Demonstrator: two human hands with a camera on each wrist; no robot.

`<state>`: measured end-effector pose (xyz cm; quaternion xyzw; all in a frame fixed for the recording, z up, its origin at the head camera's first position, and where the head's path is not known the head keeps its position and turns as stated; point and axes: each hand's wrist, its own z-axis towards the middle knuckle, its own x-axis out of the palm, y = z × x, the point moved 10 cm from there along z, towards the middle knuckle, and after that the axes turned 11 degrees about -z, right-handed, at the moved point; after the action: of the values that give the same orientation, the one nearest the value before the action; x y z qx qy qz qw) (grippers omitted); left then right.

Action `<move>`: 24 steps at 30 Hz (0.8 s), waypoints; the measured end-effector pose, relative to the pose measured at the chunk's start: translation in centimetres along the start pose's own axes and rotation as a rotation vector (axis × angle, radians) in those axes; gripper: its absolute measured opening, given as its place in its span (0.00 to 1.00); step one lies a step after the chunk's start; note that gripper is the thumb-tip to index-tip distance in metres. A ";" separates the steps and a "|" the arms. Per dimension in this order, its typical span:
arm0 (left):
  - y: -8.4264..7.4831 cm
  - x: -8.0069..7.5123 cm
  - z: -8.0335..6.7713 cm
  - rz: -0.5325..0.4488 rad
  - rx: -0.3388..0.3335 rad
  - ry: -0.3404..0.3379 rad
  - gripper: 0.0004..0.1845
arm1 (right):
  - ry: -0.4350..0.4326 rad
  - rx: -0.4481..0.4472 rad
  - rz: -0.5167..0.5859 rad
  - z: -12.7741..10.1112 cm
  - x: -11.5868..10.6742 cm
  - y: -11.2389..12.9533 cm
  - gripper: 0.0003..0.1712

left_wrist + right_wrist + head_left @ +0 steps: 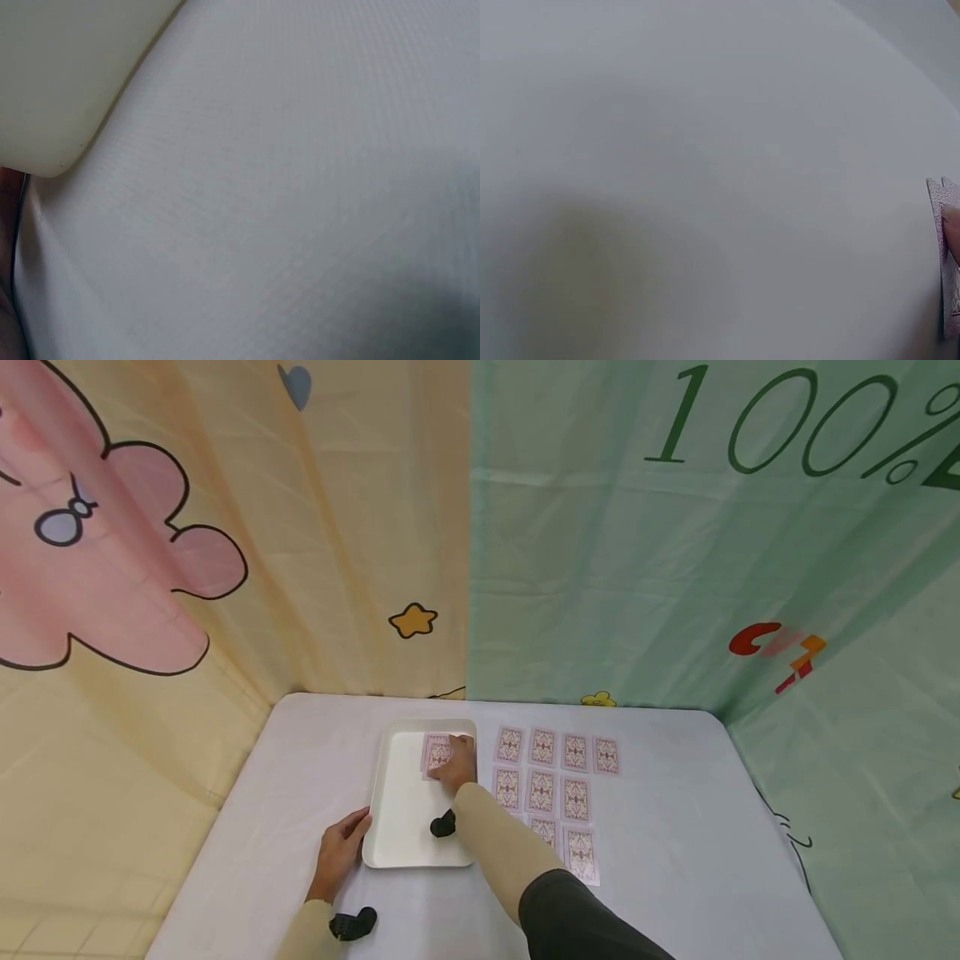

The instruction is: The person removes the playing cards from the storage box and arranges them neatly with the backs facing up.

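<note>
A white tray [384, 835] sits on the pale table [675, 827]. At its far end lies a small pile of face-down pink-backed cards [432, 753], and my right hand [457, 764] rests on them with fingers curled over their right side. In the right wrist view only the tray's floor [705, 150] and the edge of the cards [946, 217] show. My left hand [341, 847] lies relaxed on the table, thumb against the tray's near left corner [60, 75].
Several more face-down cards [558, 777] lie in rows right of the tray, the nearest ones partly under my right forearm. Printed cloth walls stand close behind and on both sides. Black wrist cameras [352, 925] sit on both arms.
</note>
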<state>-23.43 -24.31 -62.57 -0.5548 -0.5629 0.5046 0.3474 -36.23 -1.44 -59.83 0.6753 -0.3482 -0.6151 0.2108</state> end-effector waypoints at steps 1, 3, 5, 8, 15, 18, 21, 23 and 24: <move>0.0 0.0 0.0 -0.002 0.001 0.000 0.24 | 0.007 0.003 -0.020 -0.1 0.0 0.1 0.46; 0.0 0.0 0.0 -0.003 0.005 0.002 0.24 | 0.028 0.025 -0.041 -0.2 0.1 0.0 0.44; -0.1 0.0 0.0 -0.001 0.007 0.004 0.23 | 0.047 0.050 -0.044 -0.3 0.2 -0.1 0.43; -0.1 0.0 -0.1 0.001 0.008 0.006 0.23 | 0.053 0.065 -0.030 -0.5 0.1 -0.1 0.42; -0.1 0.0 0.0 0.005 0.011 0.004 0.23 | 0.040 0.028 -0.036 -0.5 0.0 0.0 0.45; -0.1 0.0 0.0 0.008 0.011 0.004 0.23 | 0.043 0.030 -0.042 -0.4 0.0 0.0 0.44; -0.2 0.0 0.1 0.009 0.012 0.004 0.23 | 0.045 0.032 -0.038 -0.4 0.0 0.0 0.43; -0.2 0.0 0.1 0.012 0.014 0.003 0.24 | 0.041 0.029 -0.043 -0.4 -0.1 0.1 0.43; -0.2 0.0 0.1 0.012 0.014 0.000 0.23 | 0.038 0.029 -0.045 -0.4 -0.1 0.1 0.43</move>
<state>-23.53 -24.30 -62.41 -0.5558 -0.5559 0.5107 0.3483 -35.81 -1.48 -59.64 0.6975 -0.3375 -0.6017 0.1936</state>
